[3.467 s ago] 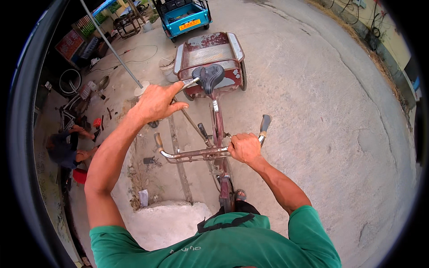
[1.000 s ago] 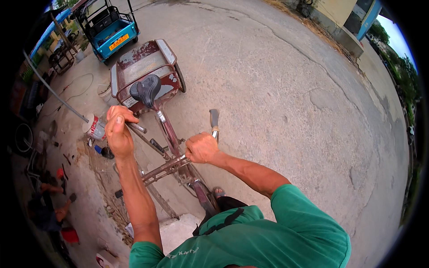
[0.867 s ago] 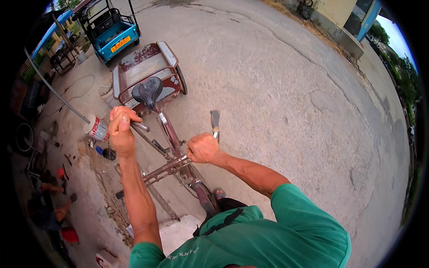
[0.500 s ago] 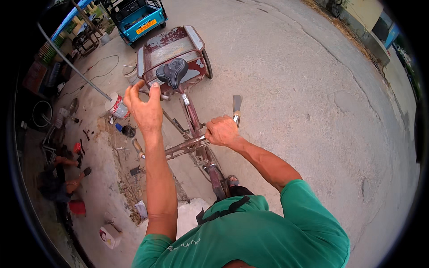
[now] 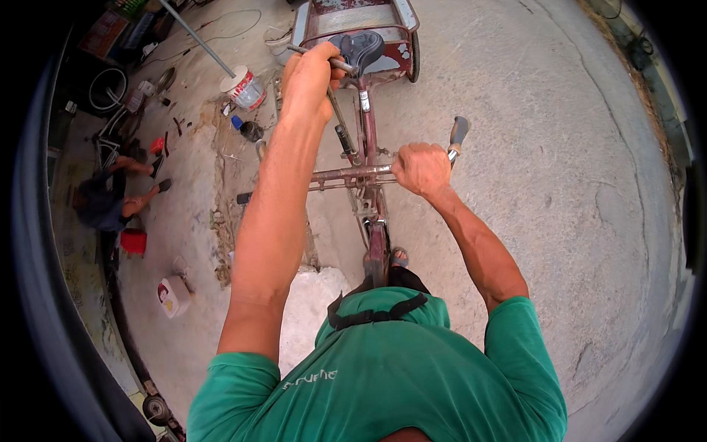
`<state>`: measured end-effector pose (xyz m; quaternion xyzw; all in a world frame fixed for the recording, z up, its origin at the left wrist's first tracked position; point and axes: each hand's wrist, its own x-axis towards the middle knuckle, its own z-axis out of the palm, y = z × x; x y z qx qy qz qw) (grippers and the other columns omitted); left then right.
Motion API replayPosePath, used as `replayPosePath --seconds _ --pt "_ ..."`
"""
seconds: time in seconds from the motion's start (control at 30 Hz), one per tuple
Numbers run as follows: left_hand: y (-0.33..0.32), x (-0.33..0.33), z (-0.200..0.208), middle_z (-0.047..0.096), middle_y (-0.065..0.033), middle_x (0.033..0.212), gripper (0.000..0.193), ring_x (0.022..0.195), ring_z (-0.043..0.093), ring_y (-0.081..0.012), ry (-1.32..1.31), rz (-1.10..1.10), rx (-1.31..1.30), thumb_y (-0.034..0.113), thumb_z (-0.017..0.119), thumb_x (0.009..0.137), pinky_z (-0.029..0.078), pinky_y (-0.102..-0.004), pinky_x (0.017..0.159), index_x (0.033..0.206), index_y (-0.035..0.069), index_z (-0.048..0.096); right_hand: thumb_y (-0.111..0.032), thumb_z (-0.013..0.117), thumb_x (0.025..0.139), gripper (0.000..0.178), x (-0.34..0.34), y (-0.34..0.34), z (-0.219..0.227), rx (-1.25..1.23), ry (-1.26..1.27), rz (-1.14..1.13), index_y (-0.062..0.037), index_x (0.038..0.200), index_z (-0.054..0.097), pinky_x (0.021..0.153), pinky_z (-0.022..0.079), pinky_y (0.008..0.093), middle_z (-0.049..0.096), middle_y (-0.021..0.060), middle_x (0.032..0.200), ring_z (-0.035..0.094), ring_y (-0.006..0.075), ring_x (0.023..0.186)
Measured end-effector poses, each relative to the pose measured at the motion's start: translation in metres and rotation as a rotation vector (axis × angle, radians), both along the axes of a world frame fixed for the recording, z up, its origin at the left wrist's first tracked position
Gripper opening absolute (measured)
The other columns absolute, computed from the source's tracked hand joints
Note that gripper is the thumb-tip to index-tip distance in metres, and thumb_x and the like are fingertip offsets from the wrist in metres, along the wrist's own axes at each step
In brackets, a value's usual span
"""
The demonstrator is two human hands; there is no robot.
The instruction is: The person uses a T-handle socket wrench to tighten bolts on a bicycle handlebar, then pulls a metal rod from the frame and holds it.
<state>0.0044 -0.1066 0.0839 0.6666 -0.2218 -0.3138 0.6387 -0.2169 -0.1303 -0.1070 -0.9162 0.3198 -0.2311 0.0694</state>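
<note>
A worn, reddish cargo tricycle (image 5: 370,121) stands in front of me, its handlebar nearest and its cargo bed (image 5: 405,18) at the far side. My right hand (image 5: 423,169) is wrapped round the rusty handlebar (image 5: 353,173), just inboard of the right grip (image 5: 460,131). Beyond it, my left hand (image 5: 308,82) reaches over to the black saddle (image 5: 361,48) and closes round a rusty metal bar (image 5: 340,65) at its left side. My left forearm covers part of the handlebar's left end.
A labelled white bucket (image 5: 244,88) with a pole stands at left, near a dark cup (image 5: 252,131). Farther left, a person (image 5: 103,202) sits low beside a red stool (image 5: 133,241). A white jug (image 5: 174,296) stands on the ground. Concrete road stretches to the right.
My left hand has gone from spread in the air to closed round the bar by the saddle. My right hand keeps hold of the handlebar. The view has shifted, placing the tricycle higher and farther right.
</note>
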Motion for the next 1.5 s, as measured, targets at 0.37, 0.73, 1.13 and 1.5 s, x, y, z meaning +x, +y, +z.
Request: replayPosePath --seconds 0.37,0.73,1.13,1.5 --pt "-0.011 -0.002 0.015 0.065 -0.0085 0.077 0.025 0.069 0.065 -0.0198 -0.159 -0.185 0.185 0.025 0.070 0.091 0.054 -0.0349 0.067 0.086 0.000 0.066 -0.028 0.069 0.083 0.023 0.001 -0.002 -0.005 0.012 -0.033 0.009 -0.0080 0.072 0.071 0.067 0.051 0.0463 0.068 0.0105 0.071 0.068 0.0319 0.068" --pt "-0.013 0.004 0.004 0.061 -0.0069 0.079 0.020 0.065 0.060 -0.0177 -0.122 -0.190 0.096 0.018 0.070 0.091 0.055 -0.0355 0.064 0.084 0.000 0.065 -0.020 0.070 0.079 0.017 0.001 -0.003 -0.008 -0.045 -0.122 0.037 -0.0070 0.068 0.068 0.061 0.048 0.0455 0.066 0.0106 0.066 0.065 0.0312 0.062" --pt "-0.018 0.034 0.007 0.067 -0.0060 0.087 0.012 0.072 0.062 -0.0185 0.215 -0.030 0.023 0.016 0.064 0.102 0.056 -0.0489 0.083 0.102 0.004 0.062 -0.023 0.068 0.080 0.020 -0.001 -0.002 -0.011 0.016 -0.163 0.018 -0.0065 0.069 0.069 0.069 0.053 0.0462 0.069 0.0120 0.069 0.069 0.0319 0.069" --pt "-0.024 0.021 0.016 0.039 0.0047 0.065 0.018 0.053 0.032 -0.0115 0.112 -0.248 0.132 0.016 0.061 0.105 0.045 -0.0375 0.075 0.095 0.007 0.050 -0.025 0.067 0.080 0.020 -0.003 -0.006 -0.010 0.038 -0.118 0.032 -0.0072 0.071 0.072 0.070 0.056 0.0436 0.073 0.0110 0.076 0.073 0.0303 0.073"
